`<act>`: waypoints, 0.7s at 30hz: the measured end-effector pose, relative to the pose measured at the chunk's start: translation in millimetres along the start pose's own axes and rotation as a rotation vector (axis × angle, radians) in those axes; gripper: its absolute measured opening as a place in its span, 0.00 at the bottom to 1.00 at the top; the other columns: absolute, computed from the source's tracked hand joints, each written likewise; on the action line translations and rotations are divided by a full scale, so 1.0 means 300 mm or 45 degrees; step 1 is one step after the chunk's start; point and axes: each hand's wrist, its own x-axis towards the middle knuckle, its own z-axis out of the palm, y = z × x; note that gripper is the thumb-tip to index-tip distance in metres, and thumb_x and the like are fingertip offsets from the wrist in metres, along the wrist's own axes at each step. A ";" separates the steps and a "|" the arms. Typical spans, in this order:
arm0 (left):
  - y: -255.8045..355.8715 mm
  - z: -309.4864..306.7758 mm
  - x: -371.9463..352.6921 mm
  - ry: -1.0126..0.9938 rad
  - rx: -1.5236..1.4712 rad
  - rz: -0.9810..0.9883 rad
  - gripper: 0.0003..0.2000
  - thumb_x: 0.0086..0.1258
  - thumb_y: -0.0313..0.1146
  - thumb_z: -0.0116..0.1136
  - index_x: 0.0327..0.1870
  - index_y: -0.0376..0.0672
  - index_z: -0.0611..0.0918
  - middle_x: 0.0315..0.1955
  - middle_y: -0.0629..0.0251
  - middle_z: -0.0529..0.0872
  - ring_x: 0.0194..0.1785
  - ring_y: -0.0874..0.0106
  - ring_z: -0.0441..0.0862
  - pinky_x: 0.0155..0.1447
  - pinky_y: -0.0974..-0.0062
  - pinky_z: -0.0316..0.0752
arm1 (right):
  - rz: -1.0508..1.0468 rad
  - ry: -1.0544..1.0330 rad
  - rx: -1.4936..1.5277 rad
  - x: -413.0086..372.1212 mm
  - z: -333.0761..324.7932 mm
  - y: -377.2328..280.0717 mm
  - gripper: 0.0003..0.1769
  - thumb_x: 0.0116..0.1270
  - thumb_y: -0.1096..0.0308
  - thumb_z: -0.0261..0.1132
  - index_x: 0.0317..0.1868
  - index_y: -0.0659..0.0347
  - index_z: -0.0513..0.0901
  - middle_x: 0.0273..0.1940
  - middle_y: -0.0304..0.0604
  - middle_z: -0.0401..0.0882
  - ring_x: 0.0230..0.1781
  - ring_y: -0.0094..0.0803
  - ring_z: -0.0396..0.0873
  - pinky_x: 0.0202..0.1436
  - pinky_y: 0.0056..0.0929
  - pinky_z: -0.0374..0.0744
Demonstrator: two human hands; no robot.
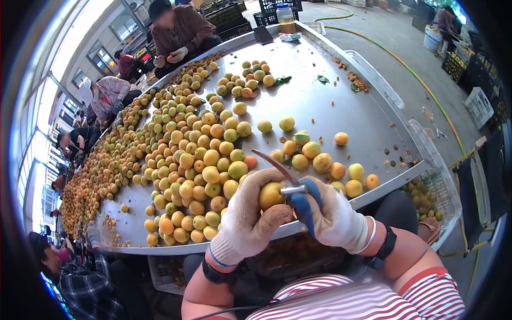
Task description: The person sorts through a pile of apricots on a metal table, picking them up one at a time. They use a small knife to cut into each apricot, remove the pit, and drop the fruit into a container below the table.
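Observation:
My left hand point(248, 224), in a pale knit glove with browned fingertips, is closed around a yellow apricot point(271, 195). My right hand point(336, 216), gloved in white with blue on the fingers, grips a curved knife point(276, 164). Its thin, dark blade arcs up and to the left above the held apricot. A short metal cylinder point(294, 190) shows between the right fingers, right beside the fruit; most of the handle is hidden. Both hands are over the near edge of a metal sorting table point(314, 104). Loose yellow, green and orange apricots point(210, 157) lie just beyond them.
A raised rim point(384, 90) borders the table. Leaves and brown scraps point(356, 81) lie at its far right. A lidded jar point(285, 18) stands at the far end. Co-workers point(178, 32) sit along the left side. A plastic crate of fruit point(426, 200) is below right.

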 end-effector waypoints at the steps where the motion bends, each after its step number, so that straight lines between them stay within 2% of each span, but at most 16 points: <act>1: 0.007 0.002 0.001 -0.002 0.000 0.002 0.25 0.69 0.36 0.67 0.62 0.33 0.74 0.52 0.51 0.80 0.55 0.60 0.79 0.63 0.67 0.73 | -0.083 0.076 -0.121 0.000 0.010 0.026 0.06 0.77 0.70 0.57 0.45 0.64 0.77 0.26 0.48 0.80 0.26 0.45 0.82 0.29 0.36 0.77; 2: 0.016 0.004 0.000 0.007 0.088 -0.001 0.24 0.69 0.36 0.67 0.61 0.33 0.74 0.52 0.50 0.80 0.54 0.58 0.80 0.63 0.66 0.73 | -0.167 0.153 -0.243 -0.001 0.016 0.039 0.05 0.77 0.71 0.57 0.45 0.64 0.77 0.26 0.51 0.80 0.26 0.51 0.82 0.27 0.39 0.77; 5: 0.021 0.010 -0.008 0.017 0.188 -0.005 0.23 0.69 0.35 0.66 0.60 0.33 0.74 0.51 0.48 0.80 0.53 0.55 0.80 0.61 0.65 0.74 | -0.086 0.127 -0.225 -0.008 0.027 0.017 0.05 0.76 0.72 0.57 0.45 0.65 0.76 0.26 0.52 0.80 0.26 0.53 0.82 0.26 0.42 0.77; 9: 0.012 0.012 -0.011 0.018 0.156 0.028 0.22 0.70 0.36 0.65 0.59 0.33 0.74 0.48 0.48 0.81 0.50 0.55 0.81 0.58 0.64 0.76 | -0.116 0.143 -0.207 -0.012 0.031 0.005 0.05 0.76 0.72 0.56 0.44 0.65 0.76 0.26 0.52 0.79 0.25 0.53 0.81 0.26 0.41 0.77; 12: 0.011 0.021 -0.019 0.049 0.074 0.007 0.21 0.72 0.37 0.64 0.58 0.33 0.73 0.45 0.49 0.82 0.47 0.56 0.82 0.55 0.65 0.77 | -0.184 0.082 -0.376 -0.017 0.030 0.014 0.06 0.76 0.73 0.55 0.45 0.66 0.76 0.26 0.52 0.80 0.25 0.53 0.81 0.26 0.41 0.78; 15: -0.003 0.026 -0.022 0.052 0.100 0.016 0.21 0.73 0.38 0.63 0.58 0.33 0.73 0.43 0.50 0.82 0.45 0.57 0.83 0.54 0.66 0.77 | -0.259 0.146 -0.500 -0.024 0.043 0.052 0.08 0.76 0.73 0.55 0.49 0.66 0.76 0.28 0.53 0.80 0.25 0.54 0.81 0.28 0.42 0.78; 17: -0.010 0.031 -0.019 0.053 0.112 0.029 0.20 0.73 0.38 0.62 0.58 0.33 0.73 0.43 0.50 0.82 0.45 0.58 0.83 0.54 0.67 0.77 | -0.192 0.109 -0.332 -0.020 0.050 0.053 0.11 0.76 0.74 0.54 0.54 0.67 0.75 0.31 0.54 0.81 0.26 0.55 0.81 0.29 0.42 0.79; 19: -0.005 0.032 -0.016 0.052 0.127 0.037 0.20 0.74 0.39 0.61 0.57 0.33 0.74 0.42 0.50 0.82 0.45 0.58 0.82 0.53 0.67 0.78 | -0.109 0.080 -0.185 -0.015 0.058 0.027 0.11 0.77 0.73 0.53 0.55 0.67 0.75 0.32 0.55 0.82 0.27 0.54 0.82 0.30 0.42 0.79; 21: 0.013 0.034 -0.009 0.039 0.101 -0.106 0.19 0.74 0.38 0.60 0.57 0.33 0.74 0.42 0.52 0.82 0.44 0.60 0.82 0.53 0.67 0.77 | -0.020 0.053 -0.044 -0.007 0.050 0.038 0.11 0.78 0.73 0.52 0.55 0.67 0.75 0.33 0.56 0.82 0.28 0.54 0.83 0.31 0.42 0.79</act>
